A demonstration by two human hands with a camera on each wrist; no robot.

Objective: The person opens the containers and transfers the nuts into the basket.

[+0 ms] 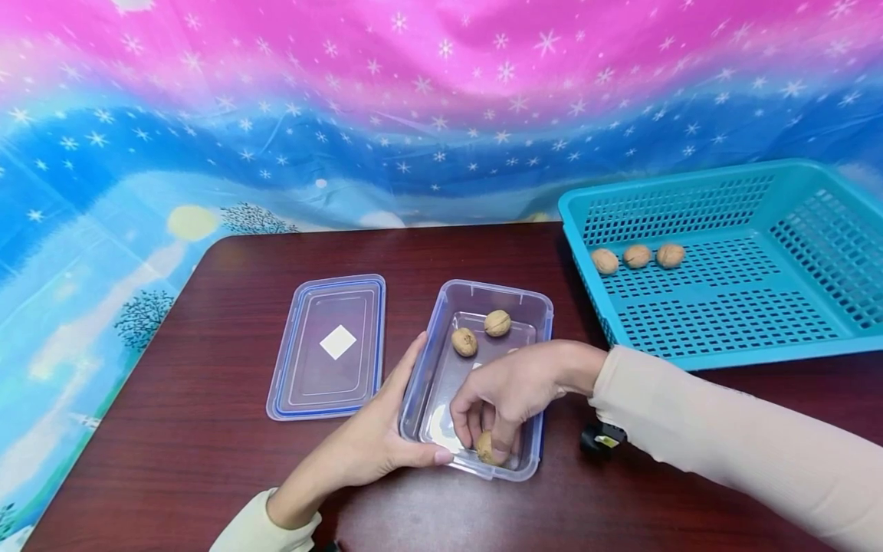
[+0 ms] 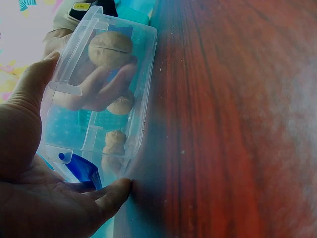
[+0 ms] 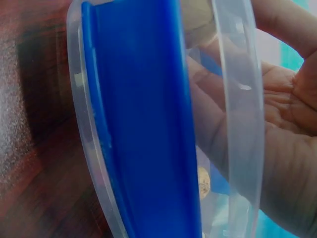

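Observation:
A clear plastic box without its lid stands on the table. My left hand grips its left side, thumb over the near rim; the left wrist view also shows this hand around the box corner, by a blue clasp. Inside the box, my right hand pinches a walnut at the near end, the thumb partly covering it. Two more walnuts, one at the left and one farther back, lie toward the far end. The right wrist view is largely filled by a blue clasp.
Left of the box lies its clear lid with a blue seal and a white square label. A turquoise basket stands at the right, with three walnuts along its left side. A patterned cloth hangs behind the table.

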